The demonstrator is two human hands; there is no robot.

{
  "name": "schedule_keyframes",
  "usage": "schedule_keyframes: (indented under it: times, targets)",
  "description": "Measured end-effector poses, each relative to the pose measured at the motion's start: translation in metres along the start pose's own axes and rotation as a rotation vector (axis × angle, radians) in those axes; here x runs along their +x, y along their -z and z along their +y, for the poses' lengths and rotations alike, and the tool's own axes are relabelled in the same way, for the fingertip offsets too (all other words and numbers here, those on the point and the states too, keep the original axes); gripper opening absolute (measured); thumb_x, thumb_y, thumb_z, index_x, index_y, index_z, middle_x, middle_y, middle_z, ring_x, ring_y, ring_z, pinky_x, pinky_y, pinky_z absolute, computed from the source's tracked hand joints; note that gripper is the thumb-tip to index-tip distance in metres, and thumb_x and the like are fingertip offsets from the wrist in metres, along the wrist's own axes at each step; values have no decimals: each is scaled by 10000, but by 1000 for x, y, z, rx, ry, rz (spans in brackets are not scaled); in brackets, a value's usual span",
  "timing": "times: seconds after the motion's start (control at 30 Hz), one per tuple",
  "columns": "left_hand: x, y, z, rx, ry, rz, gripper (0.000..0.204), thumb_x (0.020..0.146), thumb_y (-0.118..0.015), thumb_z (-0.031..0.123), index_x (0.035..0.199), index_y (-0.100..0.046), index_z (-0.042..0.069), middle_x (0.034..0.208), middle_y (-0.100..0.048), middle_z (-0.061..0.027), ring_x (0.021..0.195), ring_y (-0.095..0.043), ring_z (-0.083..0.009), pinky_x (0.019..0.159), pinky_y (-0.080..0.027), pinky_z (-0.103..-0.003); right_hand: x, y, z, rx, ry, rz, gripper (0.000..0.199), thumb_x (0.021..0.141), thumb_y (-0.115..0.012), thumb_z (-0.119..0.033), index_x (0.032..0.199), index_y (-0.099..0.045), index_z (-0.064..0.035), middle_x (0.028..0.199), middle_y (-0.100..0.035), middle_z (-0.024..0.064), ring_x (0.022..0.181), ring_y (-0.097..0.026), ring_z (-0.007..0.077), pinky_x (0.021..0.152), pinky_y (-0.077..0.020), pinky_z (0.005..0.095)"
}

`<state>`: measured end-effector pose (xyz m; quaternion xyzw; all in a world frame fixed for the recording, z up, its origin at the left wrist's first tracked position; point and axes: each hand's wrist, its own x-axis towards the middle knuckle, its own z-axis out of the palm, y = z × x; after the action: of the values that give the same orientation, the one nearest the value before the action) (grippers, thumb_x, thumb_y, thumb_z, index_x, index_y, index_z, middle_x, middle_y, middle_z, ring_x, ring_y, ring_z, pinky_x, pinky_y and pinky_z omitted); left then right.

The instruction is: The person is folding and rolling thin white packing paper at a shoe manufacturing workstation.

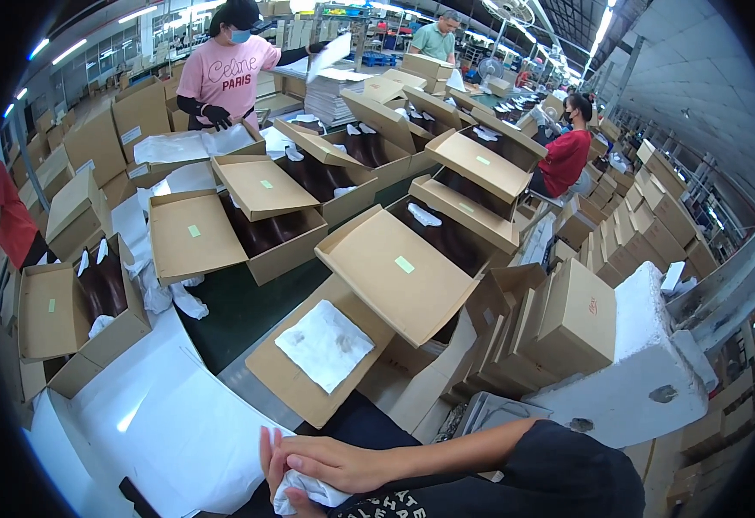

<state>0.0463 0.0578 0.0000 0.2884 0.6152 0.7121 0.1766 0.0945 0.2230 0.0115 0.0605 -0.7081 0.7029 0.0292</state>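
At the lower edge, my two hands are pressed together around a crumpled white cloth. My right hand lies over it, its bare forearm coming in from the right out of a black sleeve. My left hand is partly hidden behind the right, with fingertips showing at its left side. Just beyond them, a flat cardboard piece carries a stained white cloth sheet. Past that stands an open box with a tilted lid, and glossy dark brown boots show inside it.
Several open boxes of boots line the dark green table. A white sheet-covered surface lies to the left, beside another open boot box. Stacked cartons and a white block stand right. A co-worker in pink holds paper.
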Motion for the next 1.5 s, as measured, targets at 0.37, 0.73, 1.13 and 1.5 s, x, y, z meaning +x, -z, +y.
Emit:
schedule_keyframes:
  times: [0.37, 0.73, 1.13, 1.5]
  targets:
    - [1, 15, -58, 234, -365, 18, 1104, 1003, -711, 751, 1758, -337, 36, 1778, -351, -278, 1539, -537, -422, 1273, -441, -572, 0, -30, 4, -38, 197, 370, 427, 1203, -418, -277, 1051, -662, 39, 970, -701, 226, 848, -668, 374, 811, -529, 442]
    - [30, 17, -47, -189, 102, 93, 1208, 1001, -670, 830, 1766, -267, -14, 1718, -460, -215, 1496, -578, -369, 1244, -472, -514, 32, -1, 22, 266, -260, -10, 612, 1234, -431, -569, 1395, -650, -22, 1347, -691, 176, 1212, -669, 270, 1027, -528, 400]
    - [62, 47, -19, -318, -4, -125, 1114, 1061, -805, 504, 1829, -107, 100, 1808, -330, -229, 1558, -504, -444, 1283, -432, -595, 45, 275, -159, -1029, -73, 204, 640, 902, -929, -347, 1431, -710, -61, 1283, -754, 214, 1198, -751, 324, 1021, -607, 467]
    - [80, 201, 28, 231, -19, 253, 463, 1211, -533, 188, 1599, -527, -65, 1631, -580, -228, 1442, -624, -373, 1216, -527, -518, 9, 340, -75, -855, -370, 214, 481, 1130, -705, -238, 1587, -644, -103, 1537, -709, 111, 1398, -661, 231, 1201, -531, 422]
